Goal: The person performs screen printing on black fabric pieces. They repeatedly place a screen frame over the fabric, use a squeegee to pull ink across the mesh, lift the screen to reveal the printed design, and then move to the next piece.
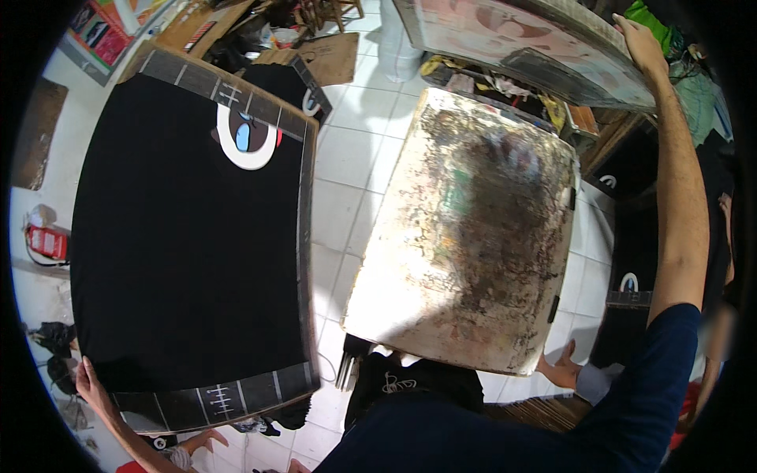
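Observation:
My right arm reaches up to the far right, where my right hand (640, 46) grips the edge of a screen-printing frame (544, 47). The frame is tilted up above the far end of a stained, pale printing board (473, 236). My left hand is not in view. To the left is a large board covered in black fabric (189, 268), with a white, brown and blue eye print (247, 138) near its far edge. Another person's hand (93, 385) holds that board's near left edge.
Another hand (206, 439) shows below the black board, and a further person's hand (561, 366) is by the pale board's near right corner. More printed black panels (631, 229) stand at right. Cardboard (327, 59) lies on the white tiled floor (347, 150).

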Available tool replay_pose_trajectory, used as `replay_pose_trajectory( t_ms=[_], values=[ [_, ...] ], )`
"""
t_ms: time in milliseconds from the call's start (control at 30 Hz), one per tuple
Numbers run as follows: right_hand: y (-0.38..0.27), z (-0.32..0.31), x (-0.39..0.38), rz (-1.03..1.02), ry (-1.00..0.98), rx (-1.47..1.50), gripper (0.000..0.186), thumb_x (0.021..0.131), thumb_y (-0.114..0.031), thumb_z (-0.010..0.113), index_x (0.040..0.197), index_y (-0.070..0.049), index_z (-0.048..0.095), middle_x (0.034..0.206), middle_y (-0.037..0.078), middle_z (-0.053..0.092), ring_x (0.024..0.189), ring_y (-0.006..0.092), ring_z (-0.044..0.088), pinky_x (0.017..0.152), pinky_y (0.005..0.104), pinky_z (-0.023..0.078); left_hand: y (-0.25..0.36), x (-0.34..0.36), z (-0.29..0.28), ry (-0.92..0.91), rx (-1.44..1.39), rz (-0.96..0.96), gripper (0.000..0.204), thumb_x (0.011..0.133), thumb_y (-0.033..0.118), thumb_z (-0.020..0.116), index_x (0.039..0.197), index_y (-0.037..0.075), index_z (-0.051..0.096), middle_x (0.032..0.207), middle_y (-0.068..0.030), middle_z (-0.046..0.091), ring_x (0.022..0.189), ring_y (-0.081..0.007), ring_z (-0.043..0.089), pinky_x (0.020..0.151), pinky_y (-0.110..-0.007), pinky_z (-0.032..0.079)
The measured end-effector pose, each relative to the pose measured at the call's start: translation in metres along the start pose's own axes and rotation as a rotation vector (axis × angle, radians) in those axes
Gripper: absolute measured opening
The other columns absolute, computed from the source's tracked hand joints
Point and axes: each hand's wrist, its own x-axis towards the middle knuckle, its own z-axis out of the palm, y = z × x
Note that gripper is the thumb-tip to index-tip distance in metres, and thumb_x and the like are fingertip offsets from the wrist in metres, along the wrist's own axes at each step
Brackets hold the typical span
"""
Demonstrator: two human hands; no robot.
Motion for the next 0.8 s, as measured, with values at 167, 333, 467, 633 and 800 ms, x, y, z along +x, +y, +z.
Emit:
replay_pose_trajectory(
  t_ms=[167,333,467,633,800],
  values=[
    [0.001,0.001,0.0,-0.013,0.019,0.026,0.065,0.098,-0.063,0.047,0.13,-0.011,0.071,0.127,0.017,0.073,0.119,0.037,0.067,0.104,0.0437,0.046,-0.038,-0.06,0.086,0.002,-0.141,-0.165,0.033,0.103,0.032,0.069,0.083,0.007,0.066,0.079,0.0042,0.056,0.073,-0.0091,0.044,0.067,-0.029,0.039],
    [-0.036,-0.012,-0.044,0.065,0.123,0.077,0.054,0.097,-0.056,0.053,0.121,-0.013,0.076,0.116,0.018,0.075,0.11,0.0369,0.071,0.098,0.0434,0.051,-0.036,-0.154,0.277,-0.096,-0.456,-0.085,0.041,0.107,0.032,0.063,0.077,0.004,0.061,0.075,0.0055,0.057,0.071,-0.0064,0.045,0.062,-0.027,0.039],
    [-0.061,-0.02,-0.069,0.181,0.107,0.033,0.05,0.094,-0.052,0.056,0.113,-0.012,0.079,0.111,0.02,0.075,0.107,0.0386,0.071,0.096,0.0446,0.053,0.014,-0.202,0.399,-0.311,-0.392,-0.106,0.041,0.105,0.027,0.065,0.077,-0.003,0.061,0.073,0.0023,0.058,0.072,-0.0099,0.047,0.064,-0.032,0.042],
    [-0.069,-0.023,-0.075,0.168,0.059,0.037,0.053,0.094,-0.054,0.053,0.107,-0.009,0.078,0.112,0.023,0.074,0.109,0.0404,0.07,0.096,0.0473,0.052,0.092,-0.259,0.491,-0.684,-0.41,-0.216,0.038,0.092,0.029,0.082,0.095,-0.006,0.066,0.078,-0.0044,0.065,0.072,-0.0118,0.053,0.063,-0.03,0.045],
    [-0.072,-0.027,-0.074,0.181,0.049,0.033,0.053,0.094,-0.053,0.05,0.102,-0.009,0.078,0.11,0.022,0.075,0.109,0.0407,0.07,0.096,0.0482,0.052,0.148,-0.288,0.509,-1.007,-0.481,-0.195,0.05,0.083,0.011,0.089,0.114,-0.012,0.057,0.096,-0.0122,0.067,0.088,-0.0185,0.062,0.078,-0.03,0.051]
  ],
)
